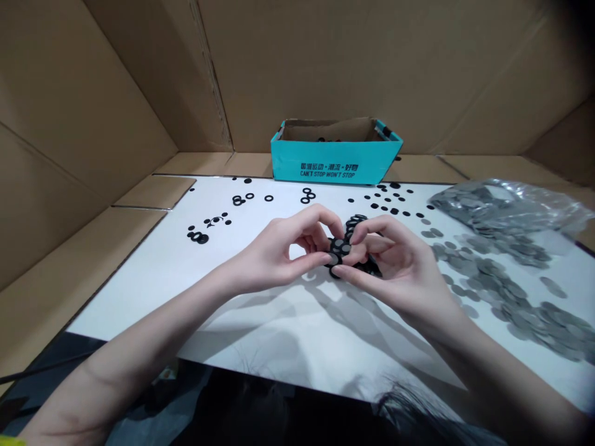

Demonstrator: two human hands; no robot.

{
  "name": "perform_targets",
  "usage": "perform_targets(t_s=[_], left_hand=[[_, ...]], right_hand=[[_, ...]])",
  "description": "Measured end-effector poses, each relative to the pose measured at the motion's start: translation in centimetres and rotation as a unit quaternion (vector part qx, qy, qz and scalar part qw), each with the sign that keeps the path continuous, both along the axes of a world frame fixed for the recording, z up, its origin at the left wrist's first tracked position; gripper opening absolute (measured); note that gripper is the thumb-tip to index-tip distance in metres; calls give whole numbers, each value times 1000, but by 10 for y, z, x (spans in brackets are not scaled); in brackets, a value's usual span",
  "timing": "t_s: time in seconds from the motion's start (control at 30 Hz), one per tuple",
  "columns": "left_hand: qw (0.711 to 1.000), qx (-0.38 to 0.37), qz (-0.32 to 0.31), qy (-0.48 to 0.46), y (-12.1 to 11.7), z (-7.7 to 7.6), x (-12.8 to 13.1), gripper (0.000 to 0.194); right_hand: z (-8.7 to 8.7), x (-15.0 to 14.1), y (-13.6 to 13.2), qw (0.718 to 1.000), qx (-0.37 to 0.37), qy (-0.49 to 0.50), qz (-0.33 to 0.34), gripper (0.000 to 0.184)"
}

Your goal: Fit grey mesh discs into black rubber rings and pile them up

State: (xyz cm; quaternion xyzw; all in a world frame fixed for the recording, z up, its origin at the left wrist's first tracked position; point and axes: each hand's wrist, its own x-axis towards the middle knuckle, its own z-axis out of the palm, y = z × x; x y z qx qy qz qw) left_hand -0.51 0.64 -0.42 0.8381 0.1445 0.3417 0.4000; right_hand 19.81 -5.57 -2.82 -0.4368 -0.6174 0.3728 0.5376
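Over the middle of the white table, my left hand (290,248) pinches a black ring with a grey disc in it (333,260) between thumb and fingers. My right hand (402,257) is closed from the other side, its thumb and fingertips at the same small cluster of black rings with grey discs (341,246). Which ring each fingertip holds is partly hidden. Just behind the fingers lies a pile of black rings (357,221), partly covered by my right hand.
Loose grey discs (502,291) spread over the right side beside a clear plastic bag of discs (493,207). A teal box (337,162) stands at the back. Small black discs (394,211) and black rings (269,198) lie scattered. Cardboard walls (348,74) surround the table.
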Motion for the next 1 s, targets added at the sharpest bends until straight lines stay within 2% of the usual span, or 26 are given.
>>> perform_targets(t_s=[0.23,0.37,0.63,0.8,1.0], left_hand=[[998,24,-1,52,-1,7,-2,16],[996,27,11,81,-1,7,-2,20],[999,-27,7,33,-4,3,0,27],[999,-33,10,36,-4,1,2,22],[998,-22,23,61,-9,1,7,18]], right_hand=[[5,-1,-1,1000,6,-8,3,30],[4,-5,0,999,16,-35,-20,29],[1,-3,-2,992,45,-94,-66,32],[5,-2,-2,994,27,-90,-57,27],[6,-3,-1,999,-18,-38,-28,32]])
